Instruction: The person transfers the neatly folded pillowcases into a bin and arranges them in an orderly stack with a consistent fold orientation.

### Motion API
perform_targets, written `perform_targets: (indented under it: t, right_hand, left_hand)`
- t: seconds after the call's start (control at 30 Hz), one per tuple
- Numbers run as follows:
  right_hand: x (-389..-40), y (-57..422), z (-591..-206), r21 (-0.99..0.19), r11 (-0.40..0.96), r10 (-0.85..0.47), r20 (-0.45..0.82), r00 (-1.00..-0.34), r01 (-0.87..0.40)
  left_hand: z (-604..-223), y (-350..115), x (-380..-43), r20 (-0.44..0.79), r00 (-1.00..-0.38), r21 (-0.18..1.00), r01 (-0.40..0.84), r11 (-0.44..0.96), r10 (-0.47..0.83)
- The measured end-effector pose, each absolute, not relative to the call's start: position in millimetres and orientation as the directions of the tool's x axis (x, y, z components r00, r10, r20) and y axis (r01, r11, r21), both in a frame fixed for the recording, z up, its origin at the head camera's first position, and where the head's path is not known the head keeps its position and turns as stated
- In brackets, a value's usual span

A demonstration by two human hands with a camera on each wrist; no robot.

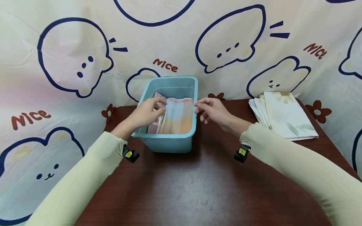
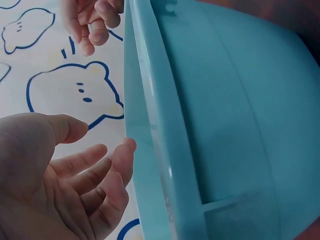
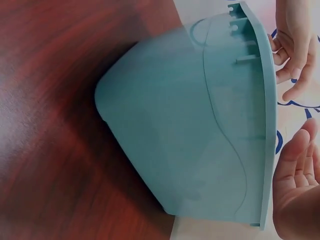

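A light blue plastic bin (image 1: 169, 144) stands on the table near the back wall. Inside it lie a folded plaid cloth (image 1: 178, 116) in blue, orange and cream, and a pinkish cloth (image 1: 152, 128) along the left side. Over the bin's left part hovers my left hand (image 1: 148, 111), its fingers loosely bent with nothing in them. My right hand (image 1: 213, 110) is at the right rim, fingers relaxed and holding nothing. In the left wrist view the left hand (image 2: 75, 175) is beside the bin wall (image 2: 240, 110). The right wrist view has the right hand (image 3: 297, 180) close by the rim.
On the back right of the dark wooden table (image 1: 198, 188) lies a folded white cloth (image 1: 288, 116) with a floral print. Behind the table hangs a curtain (image 1: 175, 47) with cartoon bears and lettering. Each wrist wears a small black camera (image 1: 130, 154).
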State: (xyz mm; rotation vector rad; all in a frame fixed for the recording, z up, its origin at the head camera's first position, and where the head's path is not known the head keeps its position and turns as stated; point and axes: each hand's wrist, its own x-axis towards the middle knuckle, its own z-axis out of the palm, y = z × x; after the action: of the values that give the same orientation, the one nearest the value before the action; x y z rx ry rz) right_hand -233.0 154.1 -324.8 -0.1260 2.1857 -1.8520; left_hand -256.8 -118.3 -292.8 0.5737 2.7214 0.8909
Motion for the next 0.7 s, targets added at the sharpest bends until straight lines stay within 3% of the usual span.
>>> perform_targets:
  t: [0.7]
  right_hand:
    - [-201,187,-343,-0.973,0.232,-0.218,-0.065,-0.974,0.013]
  left_hand:
    - [-295,-118,-228,-0.041,-0.883,0.627,0.342,0.700,0.468]
